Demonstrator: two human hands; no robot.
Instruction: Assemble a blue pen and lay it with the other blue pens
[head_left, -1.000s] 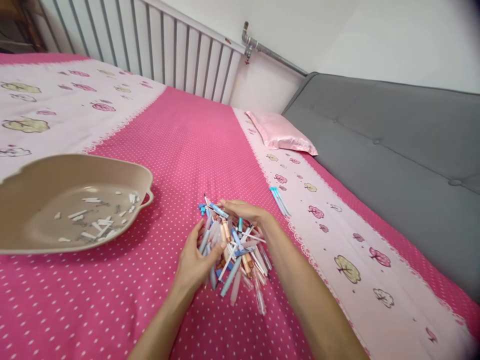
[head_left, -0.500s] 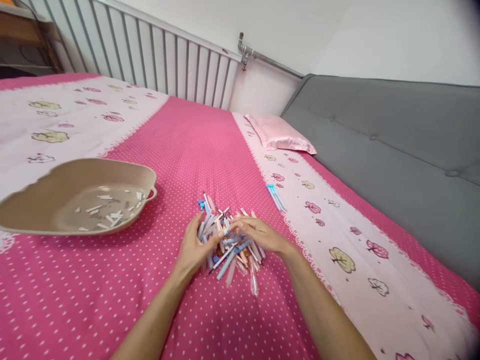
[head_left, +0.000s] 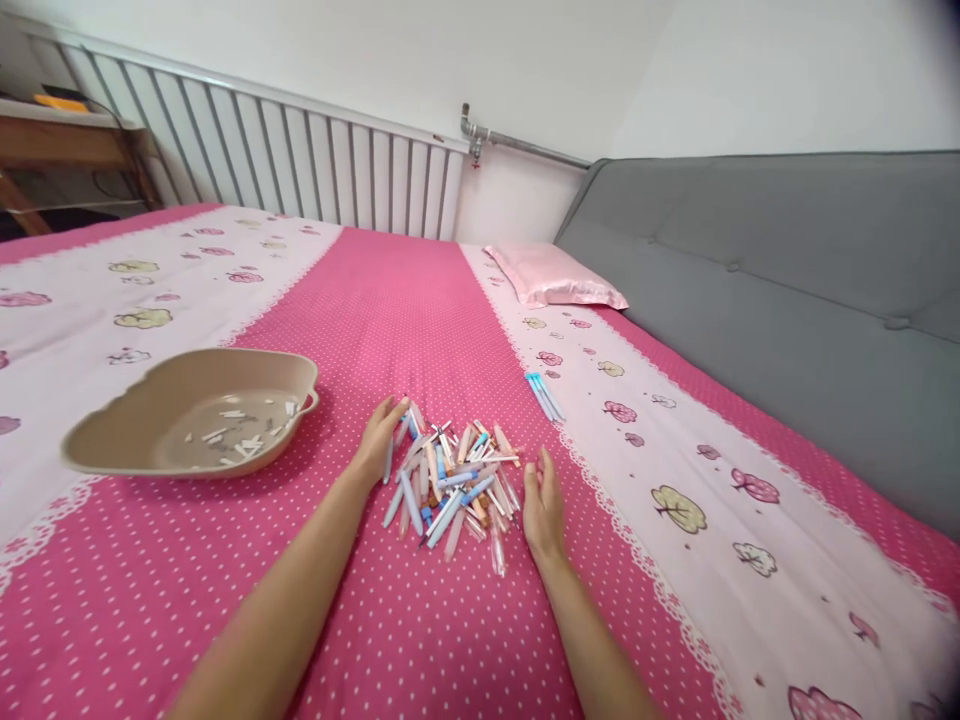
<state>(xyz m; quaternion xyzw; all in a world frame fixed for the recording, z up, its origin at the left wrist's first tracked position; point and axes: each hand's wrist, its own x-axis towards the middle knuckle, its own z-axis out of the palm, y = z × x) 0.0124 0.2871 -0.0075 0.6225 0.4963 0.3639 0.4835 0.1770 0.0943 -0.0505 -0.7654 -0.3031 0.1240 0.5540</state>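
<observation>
A loose heap of pen parts (head_left: 450,485) in pale blue, peach, white and clear plastic lies on the pink dotted bedspread (head_left: 420,640). At its left edge is my left hand (head_left: 379,440), fingers stretched out, fingertips close to or touching the outermost pieces. On the heap's right side my right hand (head_left: 544,505) stands on edge, fingers apart, holding nothing. Further right and back, a few blue pens (head_left: 545,397) lie side by side on the bedspread.
To the left stands a beige plastic basin (head_left: 150,425) with several small white and grey pieces in it. A pink pillow (head_left: 559,277) rests against the grey padded headboard (head_left: 787,260). A white radiator (head_left: 300,150) and a pipe (head_left: 525,143) run along the back wall.
Both hands have moved apart, from over the heap to its left and right sides. The heap is now more exposed and spread. The view has shifted slightly.
</observation>
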